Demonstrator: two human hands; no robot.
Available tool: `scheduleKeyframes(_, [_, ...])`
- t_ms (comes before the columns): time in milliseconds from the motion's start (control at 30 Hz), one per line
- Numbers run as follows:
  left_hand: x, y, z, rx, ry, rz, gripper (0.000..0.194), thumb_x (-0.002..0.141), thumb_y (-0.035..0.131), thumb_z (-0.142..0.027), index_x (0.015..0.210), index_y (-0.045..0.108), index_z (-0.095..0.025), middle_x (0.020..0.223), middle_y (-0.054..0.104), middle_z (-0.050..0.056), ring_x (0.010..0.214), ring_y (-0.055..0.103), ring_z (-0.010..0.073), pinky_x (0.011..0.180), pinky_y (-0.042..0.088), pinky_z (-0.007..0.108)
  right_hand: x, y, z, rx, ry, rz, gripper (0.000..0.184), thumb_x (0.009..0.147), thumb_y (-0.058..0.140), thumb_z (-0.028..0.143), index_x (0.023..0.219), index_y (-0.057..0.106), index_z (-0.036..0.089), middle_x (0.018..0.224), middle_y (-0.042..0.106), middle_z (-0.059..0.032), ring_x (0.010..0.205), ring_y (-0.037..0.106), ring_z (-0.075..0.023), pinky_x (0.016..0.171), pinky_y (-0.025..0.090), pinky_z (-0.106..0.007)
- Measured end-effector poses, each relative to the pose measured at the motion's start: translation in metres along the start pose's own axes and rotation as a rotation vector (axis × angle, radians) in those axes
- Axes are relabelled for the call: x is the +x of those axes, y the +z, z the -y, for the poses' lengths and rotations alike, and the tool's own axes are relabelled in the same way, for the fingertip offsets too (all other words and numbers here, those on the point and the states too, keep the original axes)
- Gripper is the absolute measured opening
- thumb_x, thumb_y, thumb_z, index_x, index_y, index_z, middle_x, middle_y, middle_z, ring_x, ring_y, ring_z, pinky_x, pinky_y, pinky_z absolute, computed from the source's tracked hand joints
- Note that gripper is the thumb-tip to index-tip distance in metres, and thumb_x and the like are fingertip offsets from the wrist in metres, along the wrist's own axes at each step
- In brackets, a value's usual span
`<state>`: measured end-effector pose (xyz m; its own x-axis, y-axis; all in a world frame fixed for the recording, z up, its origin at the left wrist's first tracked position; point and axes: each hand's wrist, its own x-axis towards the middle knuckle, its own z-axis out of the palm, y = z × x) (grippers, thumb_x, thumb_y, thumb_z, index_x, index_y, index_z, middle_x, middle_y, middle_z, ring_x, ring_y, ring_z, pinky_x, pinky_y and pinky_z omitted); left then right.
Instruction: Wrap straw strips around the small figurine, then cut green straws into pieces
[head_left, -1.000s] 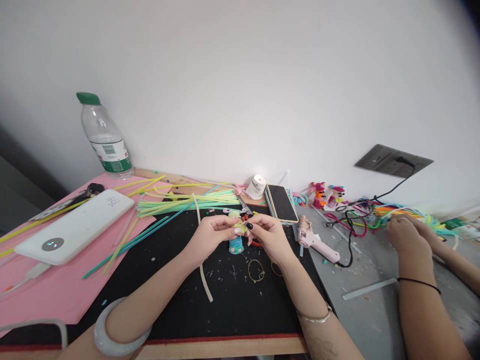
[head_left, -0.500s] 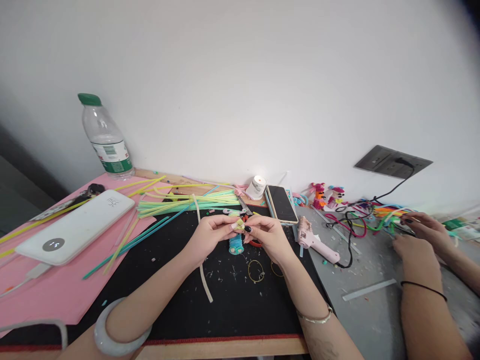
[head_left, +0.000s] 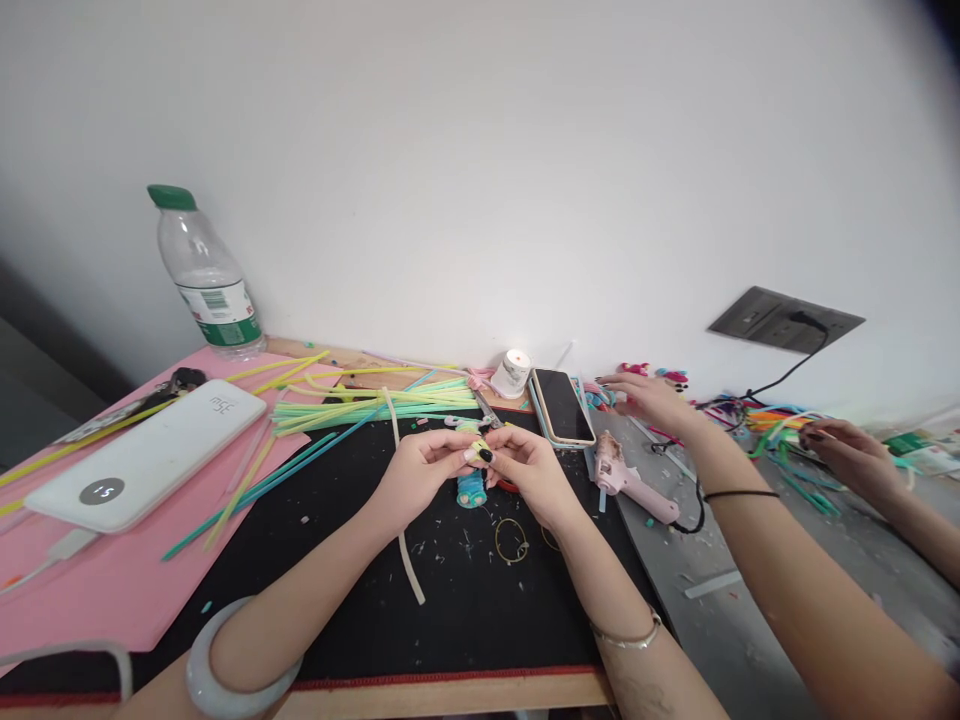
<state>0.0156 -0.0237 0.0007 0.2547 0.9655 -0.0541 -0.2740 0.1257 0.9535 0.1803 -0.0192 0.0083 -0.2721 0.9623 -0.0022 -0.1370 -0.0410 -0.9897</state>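
Note:
My left hand and my right hand meet above the black mat, fingertips pinched together. Between them is a small yellow fuzzy piece, seemingly bent pipe cleaner; the fingers cover part of it. Just below the fingertips lies a blue coiled pipe-cleaner figure, its upper part partly hidden by my hands. Scissors lie behind my hands, their handles mostly hidden. A cream pipe cleaner runs under my left wrist, and a thin gold ring lies on the mat near my right wrist.
Green and yellow pipe cleaners lie behind my hands. At left are a power bank and a bottle. A phone, a white cup and a pink glue gun are rightward. A co-worker's hand reaches near the phone.
My hands stay nearly in place, turning the yellow piece slightly between the fingertips. One of the co-worker's hands has moved left toward the small figures by the wall; the other stays at right.

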Motion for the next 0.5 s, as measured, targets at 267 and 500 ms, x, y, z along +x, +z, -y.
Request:
scheduleKeyframes(267, [0.0007,0.0012,-0.0005,0.021,-0.007,-0.029,0.035,0.064,0.074,-0.034,0.092,0.066,-0.014,0.084,0.072,0.008,0.077,0.069,0.0213,0.074,0.055,0.034,0.0009,-0.0014,-0.0048,-0.021,-0.007,-0.009,0.022,0.067,0.074,0.031,0.078,0.062,0.016,0.064,0.062,0.0013,0.051,0.057,-0.0084,0.052,0.05,-0.022])
scheduleKeyframes(500, [0.0006,0.0007,-0.0016,0.034,0.039,-0.046,0.032,0.064,0.074,-0.031,0.09,0.063,-0.015,0.076,0.07,0.004,0.073,0.068,0.019,0.071,0.055,0.032,0.001,0.0001,-0.0058,0.093,0.028,-0.009,0.023,0.067,0.074,0.031,0.082,0.064,0.017,0.069,0.061,0.0014,0.053,0.057,-0.0076,0.052,0.05,-0.02])
